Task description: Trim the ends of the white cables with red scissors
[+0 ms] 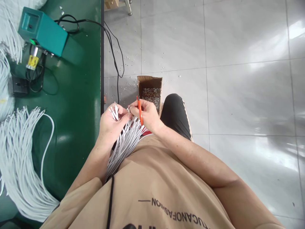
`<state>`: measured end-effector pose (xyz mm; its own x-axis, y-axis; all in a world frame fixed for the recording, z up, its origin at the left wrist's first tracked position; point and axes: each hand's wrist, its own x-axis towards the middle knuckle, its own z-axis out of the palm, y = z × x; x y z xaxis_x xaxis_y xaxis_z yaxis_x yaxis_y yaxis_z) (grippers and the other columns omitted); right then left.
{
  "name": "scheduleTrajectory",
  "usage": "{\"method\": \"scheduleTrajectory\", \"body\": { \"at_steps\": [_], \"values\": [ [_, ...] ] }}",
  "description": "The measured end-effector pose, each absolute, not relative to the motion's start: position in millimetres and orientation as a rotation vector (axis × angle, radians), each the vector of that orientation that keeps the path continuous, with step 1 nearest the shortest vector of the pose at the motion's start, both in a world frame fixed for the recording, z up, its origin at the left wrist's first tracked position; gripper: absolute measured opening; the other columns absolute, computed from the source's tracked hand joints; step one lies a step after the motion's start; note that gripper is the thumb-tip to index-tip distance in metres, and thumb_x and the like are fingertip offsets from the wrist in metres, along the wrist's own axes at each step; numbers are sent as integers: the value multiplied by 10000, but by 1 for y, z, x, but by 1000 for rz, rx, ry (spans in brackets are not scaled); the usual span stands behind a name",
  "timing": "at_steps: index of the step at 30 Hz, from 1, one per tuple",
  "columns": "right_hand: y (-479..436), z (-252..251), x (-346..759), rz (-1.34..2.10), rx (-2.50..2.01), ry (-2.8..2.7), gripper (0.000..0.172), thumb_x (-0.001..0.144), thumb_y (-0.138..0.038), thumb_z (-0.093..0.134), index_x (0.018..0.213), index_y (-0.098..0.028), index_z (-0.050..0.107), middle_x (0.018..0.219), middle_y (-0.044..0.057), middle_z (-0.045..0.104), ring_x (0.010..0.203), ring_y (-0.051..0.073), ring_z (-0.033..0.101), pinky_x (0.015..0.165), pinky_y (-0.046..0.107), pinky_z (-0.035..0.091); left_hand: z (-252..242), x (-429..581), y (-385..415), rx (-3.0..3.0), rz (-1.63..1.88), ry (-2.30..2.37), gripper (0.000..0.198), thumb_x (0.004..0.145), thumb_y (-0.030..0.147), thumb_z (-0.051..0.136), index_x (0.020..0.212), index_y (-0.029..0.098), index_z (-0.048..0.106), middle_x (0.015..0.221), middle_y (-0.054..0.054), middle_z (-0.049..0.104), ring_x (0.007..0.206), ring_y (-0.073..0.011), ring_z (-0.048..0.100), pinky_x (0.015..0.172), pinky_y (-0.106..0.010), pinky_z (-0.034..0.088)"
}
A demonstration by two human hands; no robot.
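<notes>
Several white cable ends [115, 111] stick up out of my left hand [113, 122], which is closed around them. Its thumb and forefinger pinch one cable end near my right fingertips. My right hand [149, 115] is closed, with orange-handled cutters [140, 111] tucked across it, their dark tip pointing away from me. The right thumb and forefinger meet at the same cable end; the fine detail there is too small to make out. A thick bundle of white cables [126, 143] runs below both hands, across my lap.
Just beyond my hands, a cardboard box [149, 81] on the floor holds small scraps; more bits lie scattered around it. At left, the green table [73, 127] bears a white cable bundle [19, 152], a teal device [45, 31] and a black adapter [20, 86]. Black cords [111, 41] hang over its edge.
</notes>
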<state>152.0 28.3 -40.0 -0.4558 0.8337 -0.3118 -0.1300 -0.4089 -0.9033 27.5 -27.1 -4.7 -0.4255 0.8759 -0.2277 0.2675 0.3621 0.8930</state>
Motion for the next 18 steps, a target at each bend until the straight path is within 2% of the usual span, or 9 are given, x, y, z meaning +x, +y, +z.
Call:
{"method": "scheduleTrajectory", "body": {
  "at_steps": [4, 9, 14, 18],
  "values": [
    [18, -38, 152, 1793, -1084, -1209, 142, 755, -300, 569, 761, -165, 609, 688, -29, 584, 622, 90, 507, 616, 225, 425, -5, 20, -24, 972, 1168, 1944, 322, 632, 202, 767, 692, 216, 452, 674, 47, 579, 631, -112, 561, 627, -246, 469],
    [20, -38, 157, 1759, -1163, -1231, 257, 775, -373, 576, 623, -172, 526, 580, -45, 487, 562, 82, 438, 556, 218, 374, -7, 14, -23, 878, 1217, 1816, 276, 660, 204, 746, 730, 214, 480, 684, 39, 587, 674, -130, 611, 662, -265, 485],
    [34, -34, 153, 1825, -1068, -1189, 221, 779, -372, 589, 789, -162, 656, 747, -7, 633, 689, 106, 537, 665, 226, 436, -5, 18, -23, 894, 1189, 1765, 249, 675, 199, 735, 772, 212, 506, 705, 35, 606, 686, -135, 636, 659, -265, 486],
    [40, -28, 148, 2036, -953, -1208, 257, 771, -401, 601, 824, -161, 676, 670, -5, 631, 650, 119, 558, 650, 243, 445, -2, 19, -22, 875, 1175, 1713, 271, 679, 195, 745, 753, 213, 485, 669, 42, 601, 647, -125, 620, 631, -257, 476]
  ]
}}
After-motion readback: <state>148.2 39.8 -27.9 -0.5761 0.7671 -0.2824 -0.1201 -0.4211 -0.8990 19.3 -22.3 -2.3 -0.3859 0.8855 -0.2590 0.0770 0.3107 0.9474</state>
